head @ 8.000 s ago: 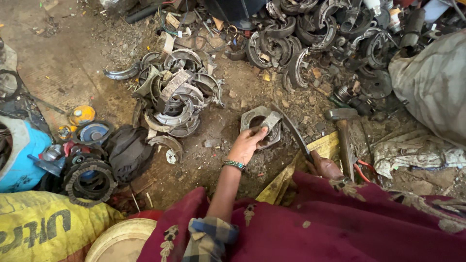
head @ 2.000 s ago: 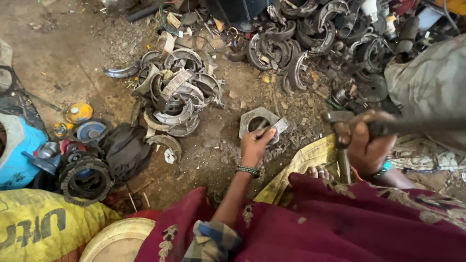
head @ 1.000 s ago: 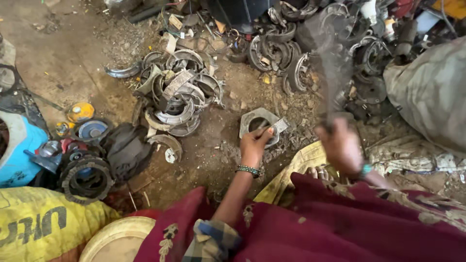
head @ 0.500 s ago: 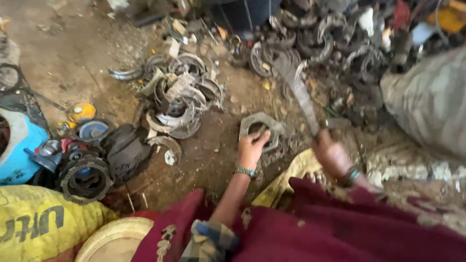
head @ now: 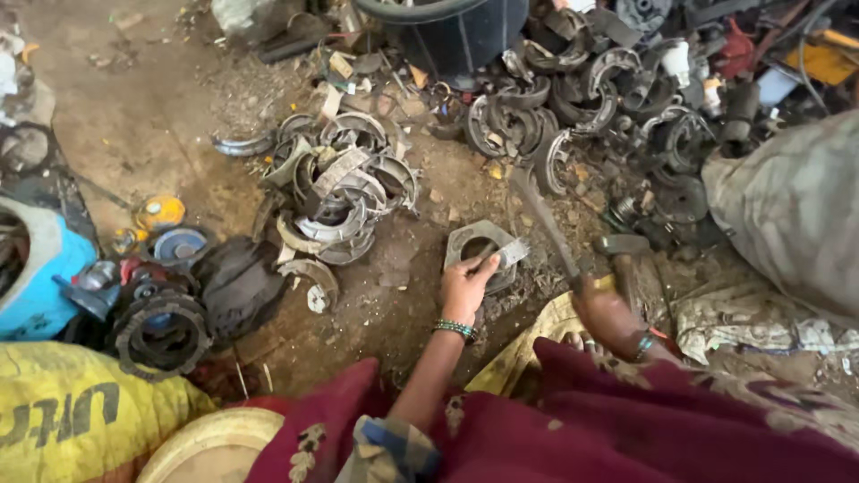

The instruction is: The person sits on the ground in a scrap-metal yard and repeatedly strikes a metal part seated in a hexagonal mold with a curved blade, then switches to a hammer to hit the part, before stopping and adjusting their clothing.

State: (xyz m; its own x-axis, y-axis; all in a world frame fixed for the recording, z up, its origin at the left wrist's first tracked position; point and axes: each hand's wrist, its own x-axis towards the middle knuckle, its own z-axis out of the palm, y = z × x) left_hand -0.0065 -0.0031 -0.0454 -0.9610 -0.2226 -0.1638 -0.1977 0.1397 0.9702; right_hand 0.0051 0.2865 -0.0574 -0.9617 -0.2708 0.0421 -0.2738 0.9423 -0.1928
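Beside the shoe pile [head: 335, 192], on the dirt floor [head: 152, 116]: a curved grey brake shoe [head: 479, 243], rusty, dust-caked. Pinned there by the left hand [head: 465, 284], fingers pressed flat. Right hand [head: 607, 315] fisted round a blurred rod [head: 546, 224], slanting over the shoe.

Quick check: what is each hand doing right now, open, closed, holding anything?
Left hand: fingers pressed down on the curved grey metal brake shoe on the ground.
Right hand: closed around a thin motion-blurred metal tool.
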